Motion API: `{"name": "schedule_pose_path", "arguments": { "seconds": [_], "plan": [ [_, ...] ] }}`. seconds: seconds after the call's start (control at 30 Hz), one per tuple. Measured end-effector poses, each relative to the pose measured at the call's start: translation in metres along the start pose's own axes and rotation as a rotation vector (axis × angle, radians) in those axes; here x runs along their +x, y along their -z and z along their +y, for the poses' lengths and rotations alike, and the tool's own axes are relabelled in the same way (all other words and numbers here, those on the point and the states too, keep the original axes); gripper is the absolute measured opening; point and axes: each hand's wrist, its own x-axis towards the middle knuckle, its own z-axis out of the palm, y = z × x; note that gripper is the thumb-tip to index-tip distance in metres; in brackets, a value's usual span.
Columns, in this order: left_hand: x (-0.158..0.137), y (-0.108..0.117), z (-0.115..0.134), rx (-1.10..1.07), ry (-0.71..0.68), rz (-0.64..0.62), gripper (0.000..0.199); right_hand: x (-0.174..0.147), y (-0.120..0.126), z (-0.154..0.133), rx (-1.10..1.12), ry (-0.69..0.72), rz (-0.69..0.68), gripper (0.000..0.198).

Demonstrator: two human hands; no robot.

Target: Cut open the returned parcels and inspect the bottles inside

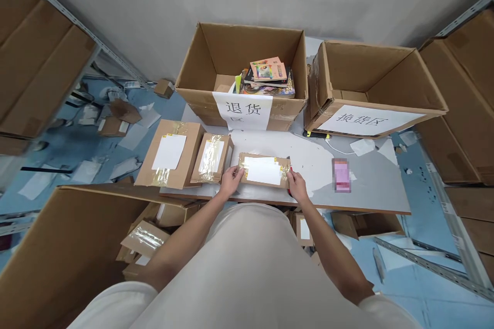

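Note:
A small flat cardboard box (252, 181) lies near the table's front edge, with white labels and shiny tape on its top. My left hand (230, 181) is closed on its left end, thumb on top. At the right end, my right hand (297, 185) is closed around a slim red tool (290, 169), perhaps a box cutter, mostly hidden by the fingers; the hand also seems to touch the box. Left of my left hand stand a taped, labelled carton (211, 158) and a larger labelled carton (185, 136).
Behind stand two big open cartons: one (200, 105) holds several books (269, 71), the other (389, 95) has a paper sign. A yellow-and-black cutter (316, 134) and a blurred pink item (341, 175) lie on the table (380, 185). A deep carton (50, 247) with parcels stands lower left.

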Motion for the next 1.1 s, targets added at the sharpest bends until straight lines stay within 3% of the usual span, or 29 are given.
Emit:
{"name": "schedule_pose_path", "arguments": {
  "seconds": [0.17,0.4,0.5,0.63,0.77,0.9,1.1],
  "plan": [
    [0.009,-0.003,0.0,0.002,0.02,-0.006,0.046,0.012,-0.003,0.005,0.046,-0.019,-0.004,0.057],
    [0.006,-0.003,-0.013,-0.072,0.026,-0.026,0.042,0.005,-0.006,0.026,0.215,-0.043,-0.052,0.059],
    [0.004,-0.003,-0.025,-0.123,0.019,-0.061,0.041,0.0,-0.008,0.035,0.302,-0.033,-0.09,0.049],
    [0.0,-0.008,-0.043,-0.23,-0.006,-0.163,0.05,-0.003,-0.014,0.042,0.305,0.001,-0.174,0.059],
    [-0.003,-0.015,-0.043,-0.237,-0.009,-0.2,0.048,-0.004,-0.019,0.039,0.375,0.006,-0.178,0.06],
    [-0.006,-0.012,-0.027,-0.199,-0.012,-0.142,0.041,-0.004,-0.011,0.027,0.315,-0.019,-0.168,0.051],
    [0.0,-0.005,-0.013,-0.042,-0.002,0.018,0.038,0.008,-0.005,0.008,0.001,-0.007,-0.098,0.046]
  ]
}}
